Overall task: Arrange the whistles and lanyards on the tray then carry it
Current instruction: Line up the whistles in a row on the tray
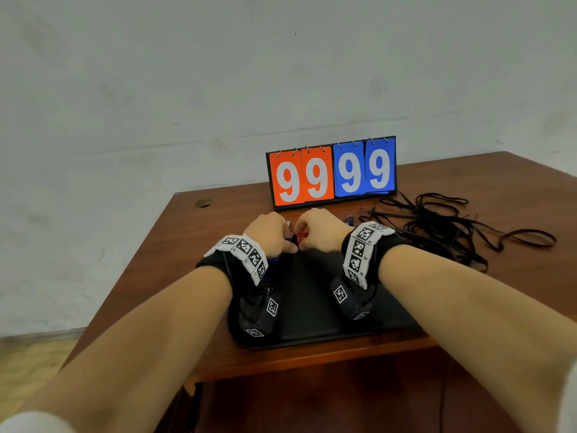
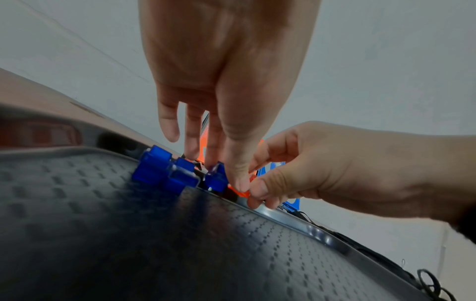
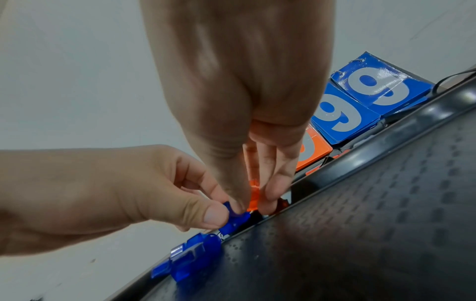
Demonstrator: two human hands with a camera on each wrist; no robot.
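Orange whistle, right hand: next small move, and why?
Probably set the orange whistle down beside the blue whistles and let go. The right hand pinches it at the tray far rim, next to the one the left hand pinches.

Both your forearms run from the lower corners of the head view up to mid-frame, converging. Your left hand (image 1: pixel 271 234) sits just left of centre, back up, thumb and fingers curled in a pinch on a blue whistle (image 3: pixel 235 221). Your right hand (image 1: pixel 320 231) is just right of centre, knuckles almost touching the left, thumb and fingertips (image 2: pixel 259 192) pinching an orange whistle (image 2: pixel 242 192). Both wrists angle down, each wrapped in a band with a camera.
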